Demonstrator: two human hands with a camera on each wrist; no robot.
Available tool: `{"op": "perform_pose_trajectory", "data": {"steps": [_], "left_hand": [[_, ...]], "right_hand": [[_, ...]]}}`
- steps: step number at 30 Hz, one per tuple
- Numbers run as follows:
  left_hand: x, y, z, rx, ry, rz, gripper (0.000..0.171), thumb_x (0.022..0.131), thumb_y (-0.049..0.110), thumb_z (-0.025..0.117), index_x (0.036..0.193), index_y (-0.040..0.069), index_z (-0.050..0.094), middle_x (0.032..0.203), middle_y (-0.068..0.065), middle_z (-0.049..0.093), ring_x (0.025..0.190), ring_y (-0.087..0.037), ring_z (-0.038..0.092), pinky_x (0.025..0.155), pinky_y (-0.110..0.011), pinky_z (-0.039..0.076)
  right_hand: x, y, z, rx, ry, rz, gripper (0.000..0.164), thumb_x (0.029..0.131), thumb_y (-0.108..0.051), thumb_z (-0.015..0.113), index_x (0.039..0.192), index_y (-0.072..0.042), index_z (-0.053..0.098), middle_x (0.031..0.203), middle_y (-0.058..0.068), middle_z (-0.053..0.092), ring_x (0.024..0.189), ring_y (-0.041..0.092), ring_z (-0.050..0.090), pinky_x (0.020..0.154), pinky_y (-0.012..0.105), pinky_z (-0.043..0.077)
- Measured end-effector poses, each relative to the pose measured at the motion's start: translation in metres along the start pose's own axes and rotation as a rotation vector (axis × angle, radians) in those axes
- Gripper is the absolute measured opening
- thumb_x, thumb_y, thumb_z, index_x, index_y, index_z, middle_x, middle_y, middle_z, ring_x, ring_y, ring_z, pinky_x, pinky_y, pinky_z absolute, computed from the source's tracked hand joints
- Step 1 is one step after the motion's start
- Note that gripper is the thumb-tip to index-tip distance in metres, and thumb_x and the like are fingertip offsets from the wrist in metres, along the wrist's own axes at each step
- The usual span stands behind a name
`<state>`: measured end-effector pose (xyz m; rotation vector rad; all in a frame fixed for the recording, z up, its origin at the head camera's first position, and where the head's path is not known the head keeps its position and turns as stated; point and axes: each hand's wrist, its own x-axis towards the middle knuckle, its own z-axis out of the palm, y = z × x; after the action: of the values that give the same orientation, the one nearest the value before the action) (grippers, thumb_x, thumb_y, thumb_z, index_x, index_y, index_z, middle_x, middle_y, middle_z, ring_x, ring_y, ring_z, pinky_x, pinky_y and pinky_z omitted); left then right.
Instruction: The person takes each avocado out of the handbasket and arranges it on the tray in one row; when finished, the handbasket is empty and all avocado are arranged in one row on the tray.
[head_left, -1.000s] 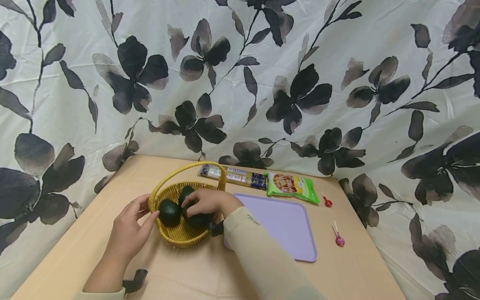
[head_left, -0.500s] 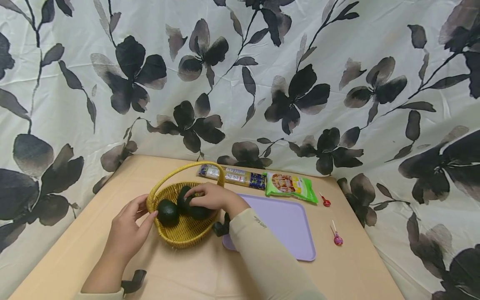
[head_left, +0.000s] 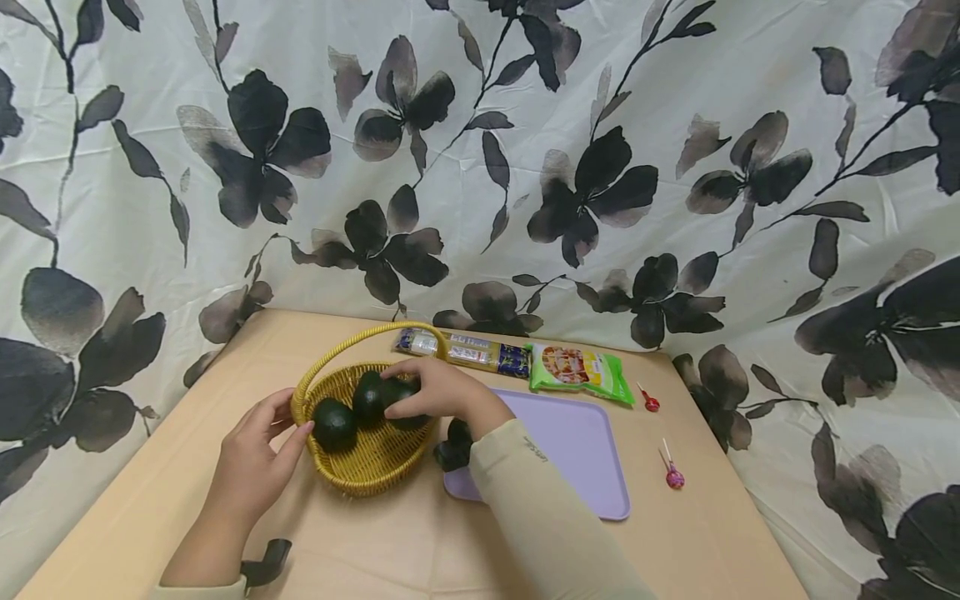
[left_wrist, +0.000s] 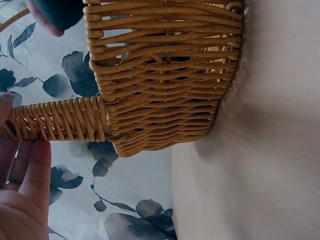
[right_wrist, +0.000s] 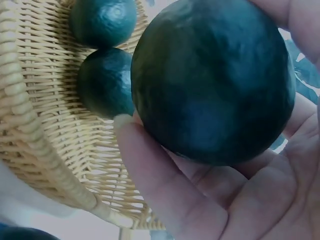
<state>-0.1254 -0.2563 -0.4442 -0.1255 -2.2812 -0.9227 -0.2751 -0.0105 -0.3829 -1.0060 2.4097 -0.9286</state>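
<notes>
A yellow wicker basket (head_left: 367,473) stands on the table with its handle (left_wrist: 55,120) arching up. My left hand (head_left: 258,454) pinches the base of that handle between thumb and fingers at the basket's left side. In my right hand (head_left: 442,393) is a dark green avocado (right_wrist: 215,80), gripped by thumb and fingers and raised at the basket's right side. Two more avocados lie inside against each other: one on the left (head_left: 335,425), one further back (head_left: 368,398). The right wrist view shows the held fruit apart from the basket floor.
A lilac tray (head_left: 570,450) lies right of the basket, partly under the right forearm. Behind are a long pasta packet (head_left: 480,352) and a green snack bag (head_left: 581,372). A red lollipop (head_left: 651,404) and a pink lollipop (head_left: 675,477) lie at the right. A floral cloth hangs behind.
The right hand has risen from inside the basket and shifted slightly right, lifting one avocado clear of the others. The left hand keeps its hold on the handle.
</notes>
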Motion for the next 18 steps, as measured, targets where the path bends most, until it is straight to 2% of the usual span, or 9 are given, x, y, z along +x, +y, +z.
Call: {"op": "perform_pose_trajectory", "data": {"steps": [5, 11, 18], "left_hand": [[0.0, 0.0, 0.0, -0.004, 0.0, 0.003, 0.058, 0.085, -0.003, 0.079, 0.138, 0.001, 0.056, 0.12, -0.013, 0.068, 0.107, -0.034, 0.069, 0.095, 0.008, 0.037], [0.0, 0.0, 0.0, -0.005, 0.003, 0.001, 0.059, 0.084, -0.004, 0.08, 0.138, 0.002, 0.056, 0.121, -0.013, 0.068, 0.107, -0.034, 0.069, 0.095, 0.008, 0.037], [0.001, 0.0, 0.0, -0.003, 0.004, -0.004, 0.057, 0.085, -0.003, 0.08, 0.137, 0.002, 0.057, 0.121, -0.013, 0.068, 0.107, -0.034, 0.069, 0.095, 0.009, 0.036]], "right_hand": [[-0.005, 0.005, -0.005, 0.037, 0.041, 0.002, 0.058, 0.083, -0.036, 0.084, 0.137, -0.028, 0.065, 0.134, -0.008, 0.063, 0.113, 0.011, 0.061, 0.098, 0.027, 0.055], [-0.013, 0.009, -0.009, 0.077, 0.06, 0.05, 0.061, 0.082, -0.037, 0.083, 0.139, -0.029, 0.063, 0.133, 0.001, 0.064, 0.116, 0.017, 0.061, 0.095, 0.032, 0.059], [-0.024, 0.015, -0.012, 0.099, 0.081, 0.074, 0.061, 0.081, -0.035, 0.084, 0.138, -0.029, 0.062, 0.125, 0.004, 0.064, 0.11, 0.019, 0.061, 0.087, 0.032, 0.06]]}}
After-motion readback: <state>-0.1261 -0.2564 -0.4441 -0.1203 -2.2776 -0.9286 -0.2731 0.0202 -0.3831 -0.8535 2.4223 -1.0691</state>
